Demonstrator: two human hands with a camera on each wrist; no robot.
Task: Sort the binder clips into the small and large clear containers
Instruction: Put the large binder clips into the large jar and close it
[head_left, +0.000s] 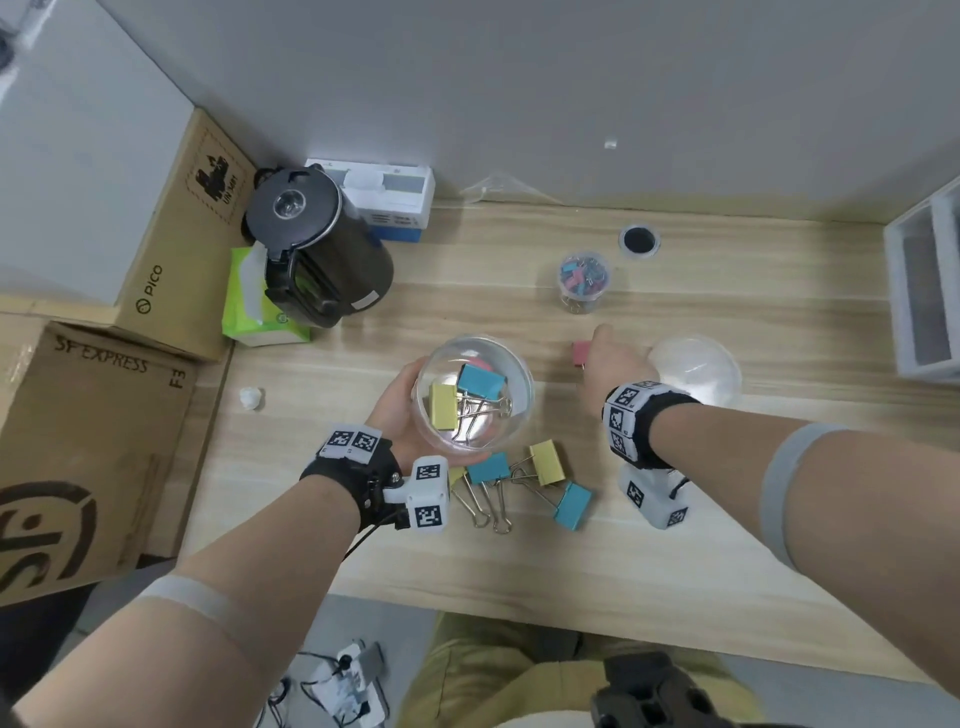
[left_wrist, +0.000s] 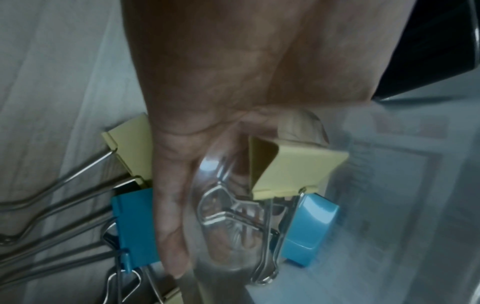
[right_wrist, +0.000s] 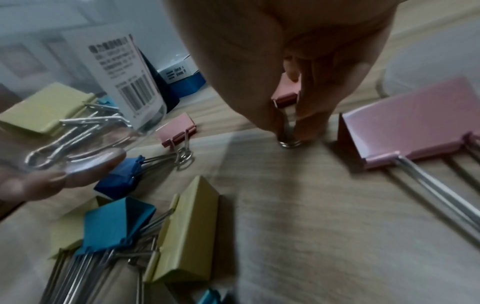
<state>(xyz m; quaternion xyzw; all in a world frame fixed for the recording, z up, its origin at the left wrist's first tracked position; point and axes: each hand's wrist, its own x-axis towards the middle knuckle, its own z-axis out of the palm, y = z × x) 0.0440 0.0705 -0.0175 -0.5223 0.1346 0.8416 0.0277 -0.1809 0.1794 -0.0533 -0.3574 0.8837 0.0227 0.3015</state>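
My left hand (head_left: 397, 410) grips the large clear round container (head_left: 519, 374) above the table; a yellow clip (head_left: 442, 406), a blue one (head_left: 480, 379) and a pink one lie inside. The left wrist view shows my palm (left_wrist: 233, 82) against its wall (left_wrist: 215, 236). My right hand (right_wrist: 291, 131) pinches the wire handles of a small pink clip (right_wrist: 285, 93), which stands on the table. The small clear container (head_left: 583, 280), holding several small clips, stands further back. Loose large clips lie near me: blue (head_left: 488, 466), yellow (head_left: 546, 461), blue (head_left: 572, 505), and a large pink one (right_wrist: 407, 121).
Another small pink clip (right_wrist: 178, 131) and a dark blue one (right_wrist: 119, 179) lie on the wooden table (head_left: 779, 322). A clear dome lid (head_left: 693, 369) sits right of my hand, a black round lid (head_left: 639, 240) behind. A kettle (head_left: 317, 249), tissue pack and cardboard boxes crowd the left.
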